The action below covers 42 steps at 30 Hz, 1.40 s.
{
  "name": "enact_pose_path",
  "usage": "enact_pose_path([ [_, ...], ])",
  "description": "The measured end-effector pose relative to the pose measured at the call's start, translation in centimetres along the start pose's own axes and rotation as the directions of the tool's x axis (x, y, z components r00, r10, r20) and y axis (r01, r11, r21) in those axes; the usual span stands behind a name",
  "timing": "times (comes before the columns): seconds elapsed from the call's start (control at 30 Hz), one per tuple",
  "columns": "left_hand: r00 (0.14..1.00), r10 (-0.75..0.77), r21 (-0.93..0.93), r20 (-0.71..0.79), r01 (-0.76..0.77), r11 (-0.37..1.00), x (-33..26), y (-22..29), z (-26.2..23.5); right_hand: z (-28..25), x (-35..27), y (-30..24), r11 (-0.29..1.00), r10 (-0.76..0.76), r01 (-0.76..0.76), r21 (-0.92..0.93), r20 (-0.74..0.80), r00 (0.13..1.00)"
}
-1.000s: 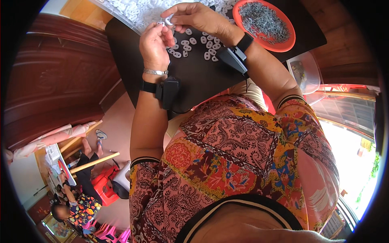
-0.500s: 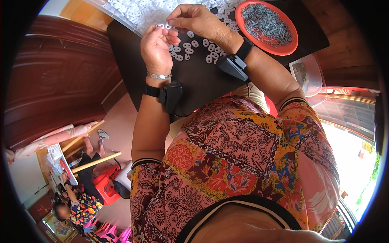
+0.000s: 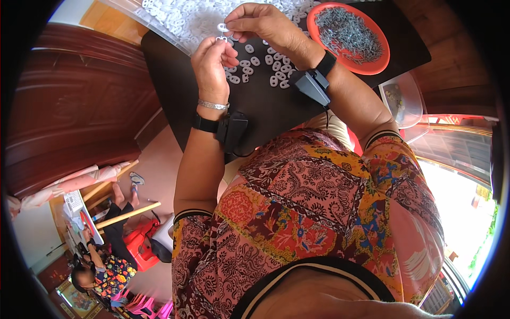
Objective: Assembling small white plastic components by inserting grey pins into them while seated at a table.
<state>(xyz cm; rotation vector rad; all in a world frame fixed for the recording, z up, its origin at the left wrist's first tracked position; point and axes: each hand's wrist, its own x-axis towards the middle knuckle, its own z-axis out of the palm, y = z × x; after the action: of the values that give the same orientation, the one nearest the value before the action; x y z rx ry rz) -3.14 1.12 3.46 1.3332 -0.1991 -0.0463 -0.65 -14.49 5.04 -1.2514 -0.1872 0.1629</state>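
Observation:
My left hand (image 3: 211,66) is raised over the far part of the dark table, its thumb and index finger pinching a small white plastic piece (image 3: 221,39). Just beyond it, my right hand (image 3: 264,24) pinches an oval white two-hole piece (image 3: 223,27) between thumb and fingertips. A thin pin seems to stand between the two pieces, too small to make out surely. More white two-hole pieces (image 3: 249,48) lie loose on the tabletop below my hands. Behind them, a clear plastic bin (image 3: 151,24) holds a heap of the same white pieces.
An orange-red plate (image 3: 314,37) full of small grey metal pins (image 3: 350,37) stands right of my right hand on the dark table (image 3: 175,87). A clear container (image 3: 404,101) sits lower at the right. Another person (image 3: 109,274) sits at far left near a red stool (image 3: 142,247).
My left hand has shifted slightly right. My right hand has moved its oval piece up, so it now sits directly beyond the left hand's piece instead of beside it.

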Motion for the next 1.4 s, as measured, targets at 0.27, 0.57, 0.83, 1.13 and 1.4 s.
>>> enact_pose_path([
  [0.27,1.000,-0.009,-0.001,-0.029,0.009,1.000,0.0,0.0,0.1,0.2,-0.2,-0.3,0.997,-0.036,0.035,-0.069,-0.013,0.999],
  [0.57,0.998,-0.023,0.036,-0.055,0.025,0.999,0.1,-0.1,0.1,0.4,-0.5,-0.2,0.984,-0.075,0.072,-0.163,-0.013,0.997],
  [0.83,0.999,-0.006,0.041,-0.045,0.008,0.999,0.1,-0.1,0.1,0.3,-0.5,0.0,0.957,-0.157,0.168,-0.237,0.064,0.985],
  [1.13,1.000,-0.017,0.030,-0.007,0.017,0.999,-0.1,0.1,0.2,-0.6,0.0,0.3,0.971,-0.089,0.111,-0.210,0.114,0.990],
  [1.4,1.000,0.003,0.016,-0.017,-0.002,1.000,0.0,0.0,0.1,-0.2,0.1,0.8,0.942,-0.188,0.234,-0.242,0.196,0.962],
])
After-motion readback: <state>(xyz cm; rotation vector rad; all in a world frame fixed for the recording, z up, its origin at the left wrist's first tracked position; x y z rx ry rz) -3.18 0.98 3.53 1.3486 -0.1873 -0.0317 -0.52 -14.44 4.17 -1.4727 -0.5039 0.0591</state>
